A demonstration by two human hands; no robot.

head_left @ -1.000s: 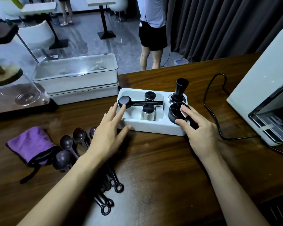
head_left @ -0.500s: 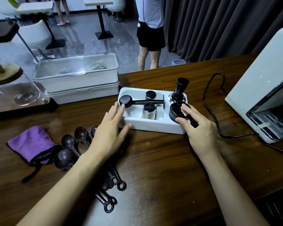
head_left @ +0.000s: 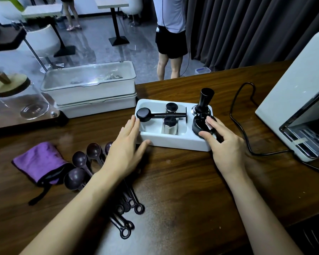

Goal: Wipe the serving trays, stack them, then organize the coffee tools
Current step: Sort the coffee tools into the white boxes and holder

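Café setting. Far left: pedestal tables (head_left: 112, 1) and white chairs (head_left: 42, 41). Near: wooden surface (head_left: 182, 173) with coffee-tool tray (head_left: 173, 143), white machine (head_left: 293, 85) right.

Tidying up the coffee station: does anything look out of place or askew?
Yes. Dark spoons lie loose in a fan on the table, outside the white organizer. A black scoop lies crosswise over the organizer's steel cups. The right hand grips a round black tool at its right end.

Holder (head_left: 173, 143) stands central, tamper (head_left: 204, 102) and distributor (head_left: 199, 122) at its right end; scoops (head_left: 79, 160) lie left-front, 2 stacked trays (head_left: 92, 96) behind-left.
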